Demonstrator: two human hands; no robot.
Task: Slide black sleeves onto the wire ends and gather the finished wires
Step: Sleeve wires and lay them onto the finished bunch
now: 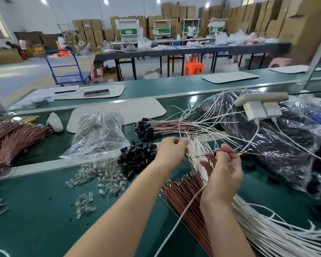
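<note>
The right hand (223, 173) pinches one thin brown wire (252, 153) between thumb and fingertips, its metal tip pointing left, while the left hand (171, 152) is curled on the ends of the white wires (195, 150) just beside it. A pile of black sleeves (137, 156) lies on the green tabletop (44, 210) left of the left hand, and the finished wires (167, 126) with sleeves on lie beyond
</note>
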